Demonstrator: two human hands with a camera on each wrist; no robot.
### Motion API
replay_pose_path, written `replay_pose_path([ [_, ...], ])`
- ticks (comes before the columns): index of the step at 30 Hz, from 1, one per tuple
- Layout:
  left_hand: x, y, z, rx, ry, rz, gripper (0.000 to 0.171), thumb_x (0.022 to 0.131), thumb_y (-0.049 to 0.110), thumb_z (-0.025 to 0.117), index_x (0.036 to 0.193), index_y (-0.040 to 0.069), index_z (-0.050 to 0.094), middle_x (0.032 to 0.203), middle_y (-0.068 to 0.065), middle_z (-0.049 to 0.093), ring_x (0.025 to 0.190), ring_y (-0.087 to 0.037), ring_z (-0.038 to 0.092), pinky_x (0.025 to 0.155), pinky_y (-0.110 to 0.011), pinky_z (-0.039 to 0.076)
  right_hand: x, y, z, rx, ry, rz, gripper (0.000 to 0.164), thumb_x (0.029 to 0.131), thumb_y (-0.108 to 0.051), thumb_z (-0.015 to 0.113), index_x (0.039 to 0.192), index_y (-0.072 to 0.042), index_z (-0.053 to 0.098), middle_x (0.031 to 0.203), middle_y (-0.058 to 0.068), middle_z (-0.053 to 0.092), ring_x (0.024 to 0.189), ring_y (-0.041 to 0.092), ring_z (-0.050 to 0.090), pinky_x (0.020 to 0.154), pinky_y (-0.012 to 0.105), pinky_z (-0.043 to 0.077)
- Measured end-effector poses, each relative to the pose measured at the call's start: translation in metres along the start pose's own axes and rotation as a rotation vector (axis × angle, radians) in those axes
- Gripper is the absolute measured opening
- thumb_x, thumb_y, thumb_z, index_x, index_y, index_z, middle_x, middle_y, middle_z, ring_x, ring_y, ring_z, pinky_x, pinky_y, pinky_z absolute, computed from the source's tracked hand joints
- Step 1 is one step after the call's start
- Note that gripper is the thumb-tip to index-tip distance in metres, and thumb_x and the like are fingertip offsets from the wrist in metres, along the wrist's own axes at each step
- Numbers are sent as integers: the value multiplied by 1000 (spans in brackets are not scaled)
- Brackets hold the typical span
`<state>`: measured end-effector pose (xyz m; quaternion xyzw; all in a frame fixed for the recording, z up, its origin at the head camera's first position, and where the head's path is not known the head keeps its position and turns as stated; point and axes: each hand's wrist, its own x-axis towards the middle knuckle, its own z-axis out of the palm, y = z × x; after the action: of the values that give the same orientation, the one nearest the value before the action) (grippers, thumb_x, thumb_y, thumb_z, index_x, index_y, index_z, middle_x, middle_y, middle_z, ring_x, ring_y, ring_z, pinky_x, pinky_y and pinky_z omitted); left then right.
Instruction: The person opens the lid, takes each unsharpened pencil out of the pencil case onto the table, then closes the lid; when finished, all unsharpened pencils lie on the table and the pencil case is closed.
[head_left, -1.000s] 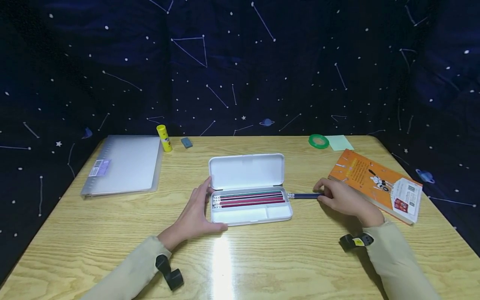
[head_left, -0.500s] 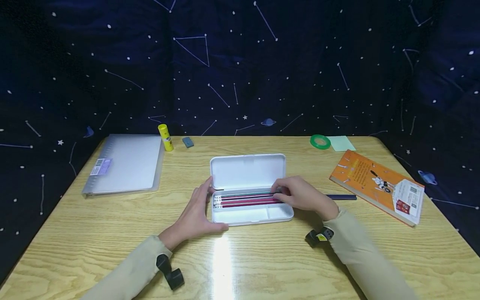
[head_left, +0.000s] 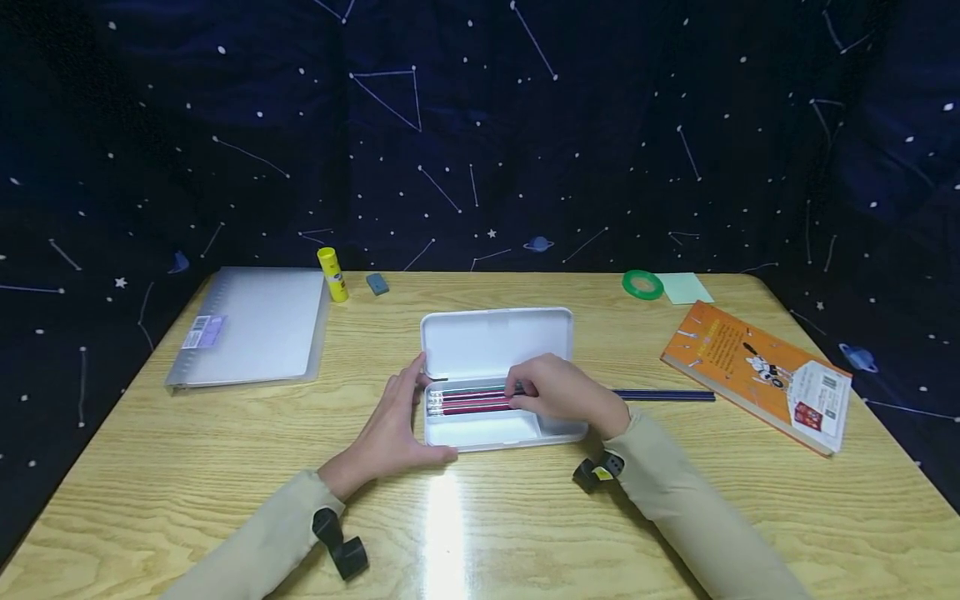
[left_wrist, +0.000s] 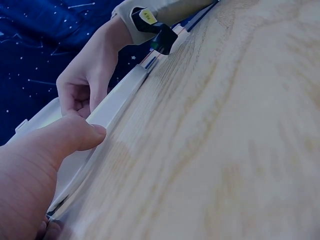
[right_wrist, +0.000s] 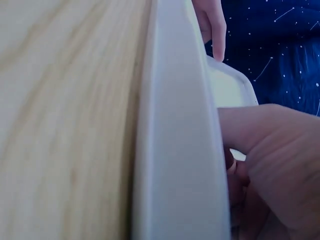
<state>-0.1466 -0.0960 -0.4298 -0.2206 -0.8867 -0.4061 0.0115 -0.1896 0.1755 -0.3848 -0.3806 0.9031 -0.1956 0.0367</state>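
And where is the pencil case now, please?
In the head view, the pencil case sits centrally on the table, left hand at its left end, right hand over its right half.

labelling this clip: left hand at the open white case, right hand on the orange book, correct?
Not quite: the right hand is at the pencils in the white case, not on the orange book, as the head view shows. The left hand is indeed at it.

We cannot make out what the right fingers [head_left: 519, 377] touch | we cannot read small print on the orange book [head_left: 723, 346] | we lose both sleeves [head_left: 251, 537] at the head view's bottom edge
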Motion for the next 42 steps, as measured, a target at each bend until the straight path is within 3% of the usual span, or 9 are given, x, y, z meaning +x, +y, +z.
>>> replay_pose_path([
  [13, 0, -1, 0, -30, 4, 9, 132, 54, 38, 91, 155, 13, 10, 127, -3, 45, 110, -16, 43, 95, -37, 46, 0, -17, 4, -132, 19, 102, 4, 88, -14, 68, 86, -11, 66, 58, -8, 49, 51, 4, 37, 50, 21, 32],
  [20, 0, -1, 2, -26, 7, 20, 132, 54, 39, 90, 155, 12, 10, 126, -3, 45, 110, -16, 42, 94, -36, 46, -8, -16, 5, -204, 120, 96, 7, 88, -20, 67, 90, -13, 68, 54, -11, 46, 48, 2, 35, 45, 19, 28],
  [24, 0, -2, 1, -9, 17, 21, 132, 53, 40, 91, 155, 13, 11, 126, -2, 45, 110, -16, 42, 94, -35, 46, -17, -15, 1, -181, 177, 132, 9, 87, -20, 69, 91, -13, 69, 51, -10, 40, 46, 3, 32, 43, 19, 24],
  [31, -1, -3, 1, -10, 16, 11, 132, 53, 40, 91, 155, 13, 10, 126, -2, 45, 110, -16, 42, 94, -36, 47, -48, 6, -11, -120, 178, 273, 8, 88, -18, 70, 94, -14, 68, 56, -9, 41, 51, 5, 35, 48, 21, 27],
  [42, -1, -1, 1, 2, 20, 16, 132, 54, 39, 91, 155, 12, 11, 126, -2, 46, 111, -17, 43, 94, -36, 47, -126, 51, -38, -45, 257, 303, 4, 86, -12, 71, 88, -13, 68, 59, -11, 39, 51, 0, 32, 47, 21, 29],
])
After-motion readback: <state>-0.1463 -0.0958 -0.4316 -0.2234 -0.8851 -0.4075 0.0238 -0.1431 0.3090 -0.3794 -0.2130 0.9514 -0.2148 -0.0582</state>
